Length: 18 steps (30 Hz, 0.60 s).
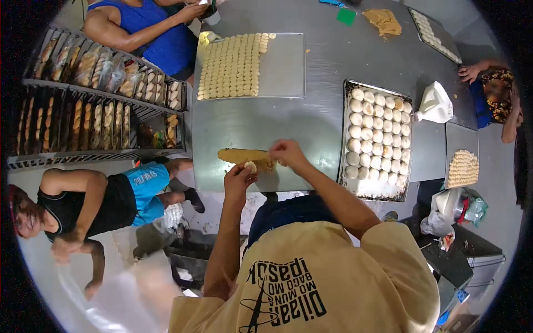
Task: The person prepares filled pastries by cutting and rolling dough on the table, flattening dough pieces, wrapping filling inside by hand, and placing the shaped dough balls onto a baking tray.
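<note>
My left hand (pixel 239 180) pinches a small pale round dough piece (pixel 250 166) at the near edge of the grey metal table (pixel 322 127). Beneath it lies a long flattened strip of brown paste (pixel 236 155), crumbly at its right end. Over that end is my right hand (pixel 284 152), fingertips drawn together; whatever they grip is too small to make out. To the right, a dark-rimmed baking tray (pixel 407 141) holds rows of round white buns (pixel 377 139). Farther back, a metal tray (pixel 283 66) carries dense rows of small cream dough pieces (pixel 230 66).
A white cloth bag (pixel 436 102) lies beside the buns. Smaller trays (pixel 472 133) sit at the right. Bread racks (pixel 102 125) flank the table’s left. A person in blue (pixel 144 30) is at back left, another in black (pixel 94 202) at lower left, a third (pixel 494 97) at right.
</note>
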Available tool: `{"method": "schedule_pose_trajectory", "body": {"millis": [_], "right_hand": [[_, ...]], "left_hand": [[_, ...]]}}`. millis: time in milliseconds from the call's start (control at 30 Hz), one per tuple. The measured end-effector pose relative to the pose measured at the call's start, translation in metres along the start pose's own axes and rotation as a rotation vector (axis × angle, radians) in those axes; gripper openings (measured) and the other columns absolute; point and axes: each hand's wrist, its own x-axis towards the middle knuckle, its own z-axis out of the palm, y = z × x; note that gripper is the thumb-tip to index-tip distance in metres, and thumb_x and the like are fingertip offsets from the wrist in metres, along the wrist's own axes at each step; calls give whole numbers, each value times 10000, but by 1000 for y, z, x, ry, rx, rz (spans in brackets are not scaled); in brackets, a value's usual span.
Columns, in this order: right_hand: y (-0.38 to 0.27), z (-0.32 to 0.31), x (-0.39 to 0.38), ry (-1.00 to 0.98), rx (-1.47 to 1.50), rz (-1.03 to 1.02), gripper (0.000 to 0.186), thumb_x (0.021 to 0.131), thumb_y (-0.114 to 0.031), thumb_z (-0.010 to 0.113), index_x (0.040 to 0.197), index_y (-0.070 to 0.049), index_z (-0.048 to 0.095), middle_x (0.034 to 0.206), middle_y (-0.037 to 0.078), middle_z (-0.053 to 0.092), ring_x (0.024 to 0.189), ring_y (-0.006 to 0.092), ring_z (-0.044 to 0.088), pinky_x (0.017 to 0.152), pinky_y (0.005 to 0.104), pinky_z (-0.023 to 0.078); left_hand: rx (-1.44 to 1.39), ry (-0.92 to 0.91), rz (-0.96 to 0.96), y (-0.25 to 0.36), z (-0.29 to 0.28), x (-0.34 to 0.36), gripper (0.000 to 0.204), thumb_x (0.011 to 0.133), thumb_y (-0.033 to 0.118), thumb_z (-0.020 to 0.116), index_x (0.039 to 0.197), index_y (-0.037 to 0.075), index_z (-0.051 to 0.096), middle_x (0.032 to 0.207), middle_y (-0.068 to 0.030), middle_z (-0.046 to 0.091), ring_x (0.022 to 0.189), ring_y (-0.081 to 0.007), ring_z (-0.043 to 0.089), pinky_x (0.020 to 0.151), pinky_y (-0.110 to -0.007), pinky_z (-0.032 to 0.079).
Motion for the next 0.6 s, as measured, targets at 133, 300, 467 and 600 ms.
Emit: {"method": "schedule_pose_trajectory", "body": {"millis": [133, 300, 467, 600], "right_hand": [[3, -30, -21, -103, 913, -28, 157, 941, -45, 836, 1070, -38, 746, 997, 100, 736, 949, 272, 767, 819, 457, 635], [-1, -55, -29, 96, 611, -145, 200, 977, 18, 761, 1165, 20, 690, 1197, 192, 718, 1018, 314, 761, 942, 481, 646], [-83, -60, -118, -82, 839, -329, 361, 1033, 22, 652, 1393, 5, 638, 1331, 241, 715, 1129, 328, 738, 936, 466, 651], [-52, -76, -128, -96, 1112, -532, 319, 1074, -70, 627, 1380, 18, 645, 1386, 223, 709, 1142, 333, 743, 866, 421, 667]], "left_hand": [[100, -19, 44, 4, 8, 5, 304, 1045, 120, 743, 1297, -41, 690, 1133, -134, 774, 993, -260, 782, 883, -384, 662], [248, -143, 83, 6, 21, 22, 290, 1044, 125, 742, 1268, -57, 711, 1131, -137, 781, 984, -246, 781, 885, -379, 663], [233, -276, 121, 16, 32, 29, 219, 1040, 136, 744, 1187, -23, 775, 1058, -92, 787, 922, -164, 762, 830, -308, 633], [348, -351, 150, 22, 34, 30, 214, 1042, 142, 746, 1186, -14, 776, 1038, -68, 783, 920, -141, 750, 822, -307, 635]]}}
